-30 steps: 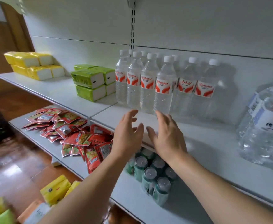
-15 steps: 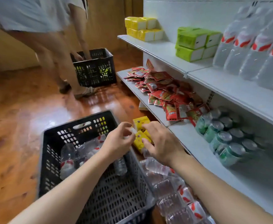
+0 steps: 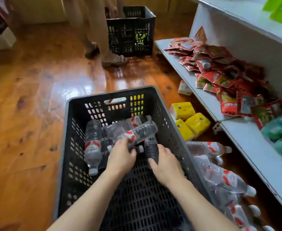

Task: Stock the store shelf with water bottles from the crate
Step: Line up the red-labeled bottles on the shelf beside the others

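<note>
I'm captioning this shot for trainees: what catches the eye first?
Two bare hands, left hand and right hand, each closing on a water bottle in the black crate at centre. On the white shelf at right sprawls a heap of red snack packets.

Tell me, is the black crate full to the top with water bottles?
No, only a few water bottles lie at the far end of the crate, and its near floor is bare.

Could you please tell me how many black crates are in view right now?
2. One crate sits on the floor under the hands, holding water bottles; the other crate stands farther back beside someone's feet.
</note>
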The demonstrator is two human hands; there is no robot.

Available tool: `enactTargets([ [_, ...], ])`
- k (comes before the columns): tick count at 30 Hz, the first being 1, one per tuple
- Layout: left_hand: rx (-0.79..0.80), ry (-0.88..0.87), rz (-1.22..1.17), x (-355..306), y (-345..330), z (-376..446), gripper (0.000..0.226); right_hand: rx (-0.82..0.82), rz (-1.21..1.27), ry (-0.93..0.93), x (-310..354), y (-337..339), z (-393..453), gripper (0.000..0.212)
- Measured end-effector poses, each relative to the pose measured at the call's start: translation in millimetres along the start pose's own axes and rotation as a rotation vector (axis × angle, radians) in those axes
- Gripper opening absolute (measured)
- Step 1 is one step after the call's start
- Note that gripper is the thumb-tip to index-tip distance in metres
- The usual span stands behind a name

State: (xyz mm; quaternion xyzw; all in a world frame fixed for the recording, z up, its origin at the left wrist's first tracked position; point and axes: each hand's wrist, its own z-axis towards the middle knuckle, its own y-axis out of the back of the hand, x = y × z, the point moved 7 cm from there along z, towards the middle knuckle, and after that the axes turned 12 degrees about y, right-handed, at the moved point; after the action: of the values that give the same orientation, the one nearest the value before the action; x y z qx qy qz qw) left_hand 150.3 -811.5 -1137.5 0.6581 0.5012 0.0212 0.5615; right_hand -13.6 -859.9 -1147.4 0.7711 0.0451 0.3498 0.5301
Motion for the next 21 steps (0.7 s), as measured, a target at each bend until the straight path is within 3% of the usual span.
enactTargets([
  [5,-0.056,0.005,0.343,6,-21,53,0.072,-0.001,-0.109,0.157,12,-26,46,0.073],
  [11,-0.168,-0.055,0.565,15,-23,76,0.066,0.004,-0.327,0.321,19,-37,95,0.081],
  [17,-0.012,-0.101,0.397,19,-26,71,0.065,0.129,-0.624,0.401,32,-36,115,0.084],
  [21,-0.074,-0.288,0.367,16,10,52,0.068,0.083,-0.604,0.466,43,-26,112,0.076],
])
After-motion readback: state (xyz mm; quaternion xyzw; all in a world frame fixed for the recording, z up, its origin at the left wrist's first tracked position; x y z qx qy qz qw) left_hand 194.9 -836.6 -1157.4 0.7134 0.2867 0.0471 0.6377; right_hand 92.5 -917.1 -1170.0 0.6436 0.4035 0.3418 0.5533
